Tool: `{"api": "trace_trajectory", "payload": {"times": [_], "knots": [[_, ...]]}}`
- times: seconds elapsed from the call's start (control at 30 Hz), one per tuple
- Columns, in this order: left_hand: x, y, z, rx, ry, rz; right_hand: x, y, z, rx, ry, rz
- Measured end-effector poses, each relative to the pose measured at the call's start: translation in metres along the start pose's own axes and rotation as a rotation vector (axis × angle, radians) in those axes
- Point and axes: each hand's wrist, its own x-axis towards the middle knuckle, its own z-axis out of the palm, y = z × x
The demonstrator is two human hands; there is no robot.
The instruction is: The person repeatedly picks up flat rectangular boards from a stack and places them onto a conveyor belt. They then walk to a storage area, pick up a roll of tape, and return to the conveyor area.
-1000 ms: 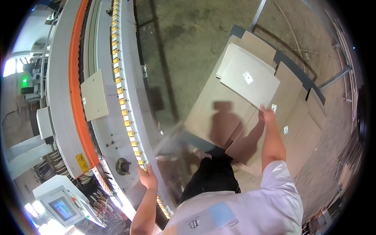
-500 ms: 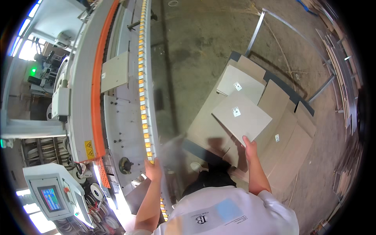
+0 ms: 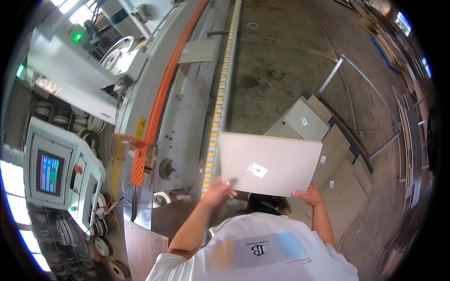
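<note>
A flat beige board (image 3: 281, 157) with a white label hangs in front of my body, its long near edge toward me. My right hand (image 3: 309, 194) grips its near right corner, thumb on top. At the near left corner my left hand (image 3: 218, 192) closes on the board, with its thumb lying by the edge; some of its fingers are hidden beneath. The board's left end overlaps the roller rail (image 3: 218, 100) with yellow rollers. Another beige board (image 3: 305, 121) lies on the stack of boards (image 3: 340, 157) to the right.
Along the left runs a grey machine with an orange guard strip (image 3: 168, 79); a beige board (image 3: 198, 51) rests farther along it. A control panel with a lit screen (image 3: 50, 173) stands at the left. A metal frame (image 3: 332, 77) rises behind the stack.
The board in my right hand has come off the stack and moved left toward the rail. My left hand has left the rail and taken the board's other corner. The view has turned left.
</note>
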Motion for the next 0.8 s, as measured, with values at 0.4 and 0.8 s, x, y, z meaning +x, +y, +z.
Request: {"api": "trace_trajectory", "payload": {"times": [0.4, 0.8], "knots": [[-0.127, -0.055, -0.064, -0.059, 0.33, 0.227, 0.029, 0.034, 0.086, -0.294, -0.175, 0.013], [-0.194, -0.06, -0.049, 0.047, 0.573, 0.22, 0.054, -0.108, 0.294, -0.967, -0.198, -1.026]]}}
